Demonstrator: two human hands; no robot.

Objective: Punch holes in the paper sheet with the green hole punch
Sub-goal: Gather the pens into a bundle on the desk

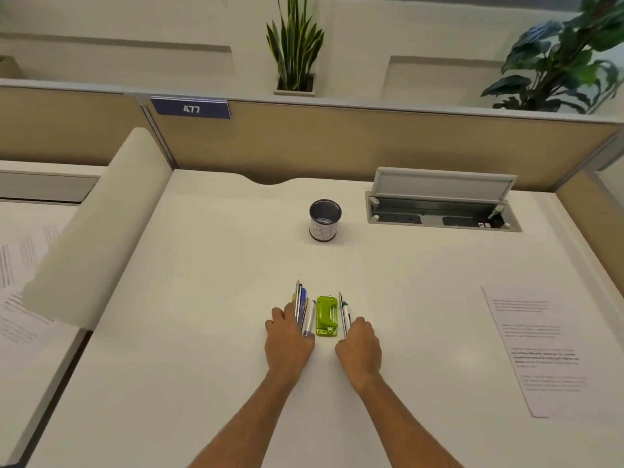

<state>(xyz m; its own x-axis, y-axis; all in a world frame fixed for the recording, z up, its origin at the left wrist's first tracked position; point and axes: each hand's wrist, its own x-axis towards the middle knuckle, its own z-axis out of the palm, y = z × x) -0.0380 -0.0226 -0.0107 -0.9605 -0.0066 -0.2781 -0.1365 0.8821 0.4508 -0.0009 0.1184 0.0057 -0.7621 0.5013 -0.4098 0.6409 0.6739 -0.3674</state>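
Note:
The green hole punch (326,316) lies flat on the white desk, between my two hands. My left hand (289,339) rests just left of it, its fingers against a bundle of pens and pencils (303,308). Just right of the punch, my right hand (359,346) has its fingers on a smaller group of pens (344,314). Neither hand touches the punch. A printed paper sheet (537,346) lies flat far to the right on the desk.
A mesh pen cup (324,220) labelled "B1" stands behind the punch. An open cable hatch (442,206) is set in the desk at back right. A rolled sheet (101,228) curls over the left edge, with more printed pages (23,298) on the neighbouring desk.

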